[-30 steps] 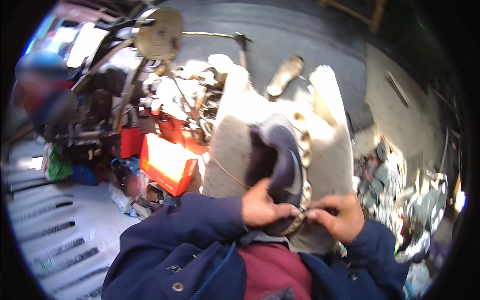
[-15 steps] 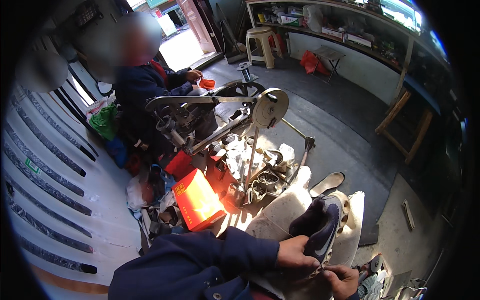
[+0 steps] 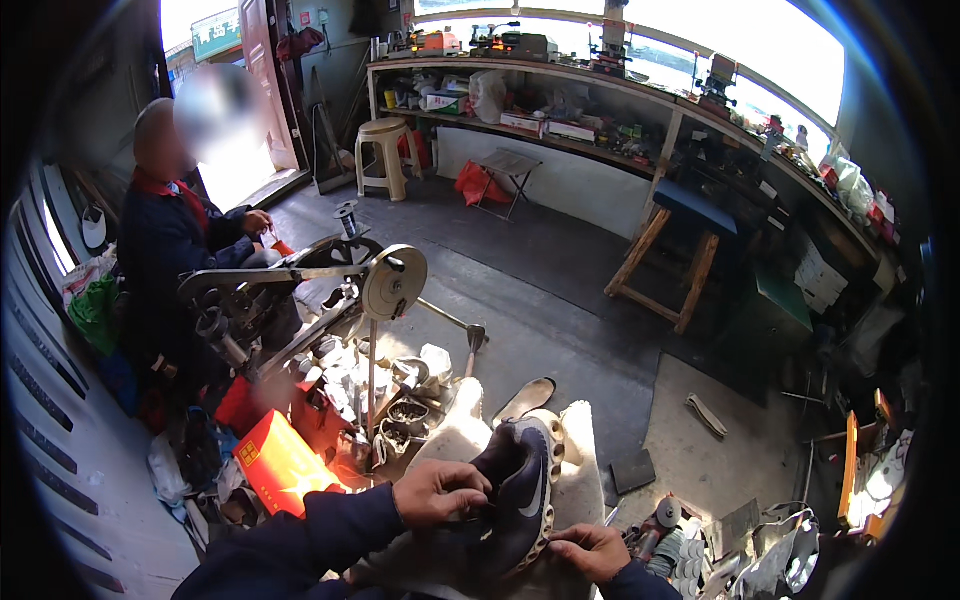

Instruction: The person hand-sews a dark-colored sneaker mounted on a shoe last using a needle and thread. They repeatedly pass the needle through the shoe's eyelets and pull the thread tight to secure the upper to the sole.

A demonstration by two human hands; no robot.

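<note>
A dark navy shoe with a pale swoosh and a beige sole with round holes lies on a worn cream pad over my lap. My left hand is at the shoe's opening on its left side, fingers curled in a pinch; what is between them is too small to make out. My right hand pinches at the lower sole edge, on something small I cannot make out. A loose insole lies just beyond the pad.
A co-worker in a dark jacket handles red material at a hand-wheel machine. A red box and piled scraps sit left. A wooden stool, plastic stool and shelving stand behind; an angle grinder lies right.
The view has swung up to show more of the room. My left hand has moved up and left from the sole edge to the shoe's opening; my right hand remains at the sole.
</note>
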